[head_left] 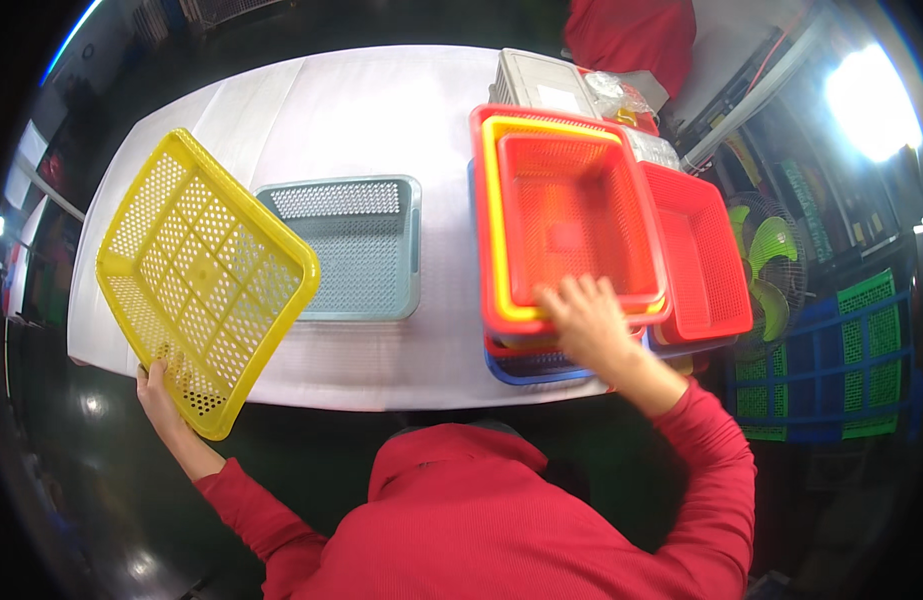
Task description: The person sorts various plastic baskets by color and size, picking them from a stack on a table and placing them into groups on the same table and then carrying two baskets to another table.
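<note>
My left hand [159,405] grips the near edge of a yellow plastic basket [203,268], which is raised and tilted at the left side of the table. Behind it, partly hidden, a grey-blue basket [366,270] lies flat on the table. My right hand [586,318], somewhat blurred, is at the near rim of a nested stack on the right, its fingers apart and reaching over the rim. Topmost in that stack is a red basket [571,240]; a yellow rim [498,220] shows around it. Below them a blue basket [526,368] juts out.
Another red basket [696,255] stands right of the stack. A grey crate [546,82] and clear plastic wrapping [621,95] lie behind. A white cloth [381,110] covers the table. A fan with green blades [774,245] and blue-green crates [821,365] stand off its right side.
</note>
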The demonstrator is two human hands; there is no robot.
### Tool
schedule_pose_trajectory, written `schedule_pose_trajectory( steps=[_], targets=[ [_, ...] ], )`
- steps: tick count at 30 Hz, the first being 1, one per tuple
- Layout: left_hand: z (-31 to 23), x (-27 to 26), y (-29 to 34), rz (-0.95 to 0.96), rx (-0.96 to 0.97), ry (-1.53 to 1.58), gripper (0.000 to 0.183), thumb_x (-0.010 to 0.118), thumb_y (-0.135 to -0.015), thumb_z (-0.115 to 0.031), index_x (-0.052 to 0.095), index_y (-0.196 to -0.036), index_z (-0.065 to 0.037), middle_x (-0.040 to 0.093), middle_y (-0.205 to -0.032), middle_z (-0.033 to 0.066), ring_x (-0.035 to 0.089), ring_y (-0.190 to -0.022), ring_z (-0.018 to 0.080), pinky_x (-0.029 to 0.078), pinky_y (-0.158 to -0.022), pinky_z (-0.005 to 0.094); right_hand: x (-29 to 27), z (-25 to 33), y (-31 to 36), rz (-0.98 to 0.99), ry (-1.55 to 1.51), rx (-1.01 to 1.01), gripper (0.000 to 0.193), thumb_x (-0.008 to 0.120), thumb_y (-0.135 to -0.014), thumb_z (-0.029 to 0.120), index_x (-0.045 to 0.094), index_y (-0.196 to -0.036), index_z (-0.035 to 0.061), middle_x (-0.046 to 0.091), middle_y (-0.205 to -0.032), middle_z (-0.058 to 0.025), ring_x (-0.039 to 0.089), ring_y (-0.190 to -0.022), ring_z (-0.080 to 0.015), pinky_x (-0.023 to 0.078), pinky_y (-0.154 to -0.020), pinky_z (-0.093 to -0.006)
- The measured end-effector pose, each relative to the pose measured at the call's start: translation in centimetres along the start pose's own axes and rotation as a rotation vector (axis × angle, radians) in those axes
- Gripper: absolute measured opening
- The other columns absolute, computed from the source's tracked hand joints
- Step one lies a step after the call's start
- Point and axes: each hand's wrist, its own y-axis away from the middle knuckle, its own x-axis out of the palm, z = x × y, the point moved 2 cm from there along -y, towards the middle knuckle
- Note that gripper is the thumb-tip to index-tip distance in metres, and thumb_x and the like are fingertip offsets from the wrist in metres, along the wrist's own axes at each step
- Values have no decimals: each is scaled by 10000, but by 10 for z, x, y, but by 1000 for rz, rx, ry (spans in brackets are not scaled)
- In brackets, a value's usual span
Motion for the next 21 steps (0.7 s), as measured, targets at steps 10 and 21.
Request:
schedule_pose_trajectory(
  steps=[10,21],
  targets=[
    [10,6,-7,-51,-41,-24,173,480,-766,-62,514,-921,6,569,-822,67,548,-679,138,440,-599,258,50,-53,7,239,-115,-48,660,657,-609,124,417,-1218,210,467,-899,-71,463,-886,-237,358,-767,-390],
    [36,-10,-17,-202,-68,-97,187,470,-781,-62,502,-941,27,573,-845,91,557,-684,162,451,-606,266,35,-8,-123,-19,-624,-72,498,637,-644,105,494,-1120,75,507,-1055,-123,498,-968,-298,396,-860,-365]
  ],
)
